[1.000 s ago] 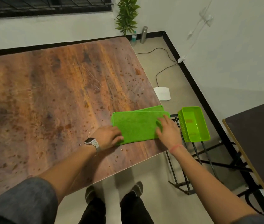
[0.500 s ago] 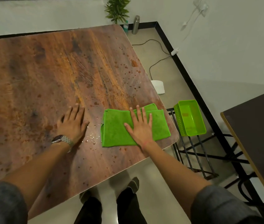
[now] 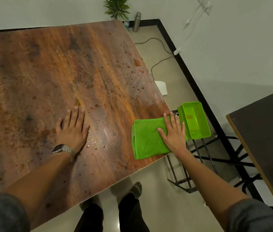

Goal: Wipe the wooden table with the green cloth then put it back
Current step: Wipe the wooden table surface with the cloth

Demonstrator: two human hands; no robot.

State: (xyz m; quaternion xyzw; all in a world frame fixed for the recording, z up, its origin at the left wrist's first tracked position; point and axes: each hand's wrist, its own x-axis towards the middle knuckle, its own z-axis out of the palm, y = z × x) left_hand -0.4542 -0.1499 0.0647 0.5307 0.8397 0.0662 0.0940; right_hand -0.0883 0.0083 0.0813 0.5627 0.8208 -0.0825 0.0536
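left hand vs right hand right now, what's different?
The left hand lies flat on the bare wooden table, well in from the edge; the right hand lies flat on the green cloth at the table's right corner. The left wrist carries a metal watch; no watch shows on the right. Both are open, palm down, fingers spread.

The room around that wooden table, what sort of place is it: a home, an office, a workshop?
Hard to say for sure; it looks like a plain indoor room, perhaps an office or study space. Signs: a large wooden table, a second dark table beside it, and a potted plant in the corner by bare white walls.
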